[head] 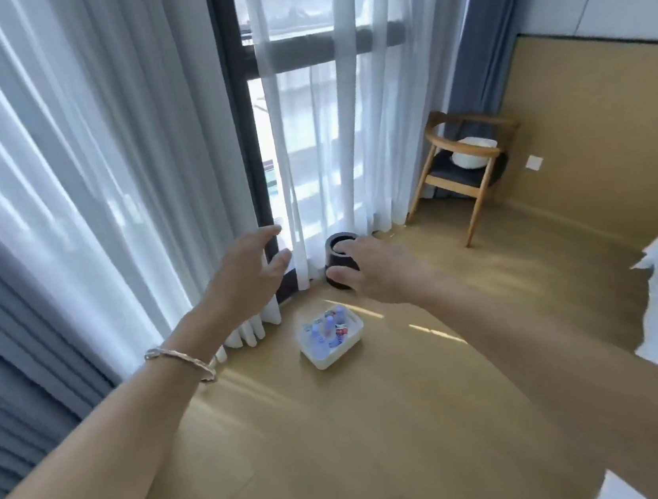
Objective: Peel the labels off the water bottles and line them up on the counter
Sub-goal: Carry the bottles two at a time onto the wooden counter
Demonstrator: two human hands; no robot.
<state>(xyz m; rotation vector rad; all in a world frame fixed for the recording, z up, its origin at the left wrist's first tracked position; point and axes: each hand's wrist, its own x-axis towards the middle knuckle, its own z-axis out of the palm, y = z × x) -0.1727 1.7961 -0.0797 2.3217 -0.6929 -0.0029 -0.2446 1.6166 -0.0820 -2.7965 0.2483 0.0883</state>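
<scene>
left hand (252, 265) and right hand (375, 270) stretched out, fingers spread, holding nothing | bottles (330, 326) in a white tub (332, 358) on the floor, lower centre of frame | probably light, squishy, slippery, so grab mid-body

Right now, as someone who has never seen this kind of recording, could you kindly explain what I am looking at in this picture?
There is no machine here. The single picture comes from a wide-angle camera worn on a person's head, looking forward and down, so the two arms reaching in are their own. The left hand, with a bracelet on its wrist, and the right hand are both open and hold nothing. On the wooden floor stands a white basket with several water bottles in it, labels still on. Beyond it, by the sheer curtain, is a black round container. A wooden chair stands in the corner.
</scene>
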